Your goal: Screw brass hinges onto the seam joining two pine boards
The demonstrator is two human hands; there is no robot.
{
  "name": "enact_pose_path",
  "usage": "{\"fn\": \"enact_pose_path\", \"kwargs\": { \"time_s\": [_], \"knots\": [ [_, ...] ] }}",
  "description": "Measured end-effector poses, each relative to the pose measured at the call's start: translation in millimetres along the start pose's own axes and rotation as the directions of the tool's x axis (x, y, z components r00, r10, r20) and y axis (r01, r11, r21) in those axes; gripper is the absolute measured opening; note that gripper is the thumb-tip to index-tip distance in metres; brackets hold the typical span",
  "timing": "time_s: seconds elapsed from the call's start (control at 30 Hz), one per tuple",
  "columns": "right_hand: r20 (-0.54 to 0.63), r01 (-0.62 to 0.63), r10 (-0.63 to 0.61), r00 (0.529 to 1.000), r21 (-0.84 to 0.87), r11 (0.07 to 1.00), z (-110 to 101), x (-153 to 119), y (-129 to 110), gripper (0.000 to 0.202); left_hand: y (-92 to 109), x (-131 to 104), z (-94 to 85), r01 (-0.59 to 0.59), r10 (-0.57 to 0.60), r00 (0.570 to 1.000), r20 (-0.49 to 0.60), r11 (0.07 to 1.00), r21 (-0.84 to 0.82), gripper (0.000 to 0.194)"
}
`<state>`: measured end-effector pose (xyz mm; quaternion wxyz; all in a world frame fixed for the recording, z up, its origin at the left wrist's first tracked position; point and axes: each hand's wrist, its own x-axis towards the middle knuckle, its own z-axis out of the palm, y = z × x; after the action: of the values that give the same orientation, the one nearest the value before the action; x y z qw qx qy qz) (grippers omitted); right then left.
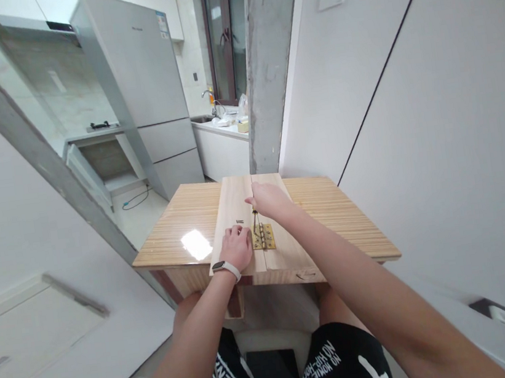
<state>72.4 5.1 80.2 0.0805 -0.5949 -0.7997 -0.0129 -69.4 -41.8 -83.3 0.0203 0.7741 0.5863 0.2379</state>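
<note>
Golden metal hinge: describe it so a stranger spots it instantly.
On the glossy wood-grain table lie two pale wooden boards. The golden metal hinge straddles their seam, beside the left hand. Its flat, dotted leaves dwarf the small dark pieces nearby.

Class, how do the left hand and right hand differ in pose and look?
The left hand rests on a wooden board beside the hinge; the right hand is raised, closed around a slim tool. The left hand's wrist wears a band; the right hand's wrist is bare. Both are ungloved.
</note>
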Motion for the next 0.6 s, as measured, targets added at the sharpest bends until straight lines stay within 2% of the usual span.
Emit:
{"fn": "enact_pose_path", "kwargs": {
  "time_s": [0.3, 0.6],
  "knots": [
    [-0.061, -0.039, 0.039, 0.997, -0.005, 0.999, -3, -16, -5, 0.035, -1, -6, 3.0, 0.002, -0.002, 1.0, 0.0, 1.0, 0.013, 0.033],
    [-0.075, -0.086, 0.084, 0.994, -0.023, 0.996, -9, -40, -16, 0.046, -3, -12, 5.8, -0.003, 0.004, 1.0, -0.001, 1.0, 0.021, 0.031]
  ]
}}
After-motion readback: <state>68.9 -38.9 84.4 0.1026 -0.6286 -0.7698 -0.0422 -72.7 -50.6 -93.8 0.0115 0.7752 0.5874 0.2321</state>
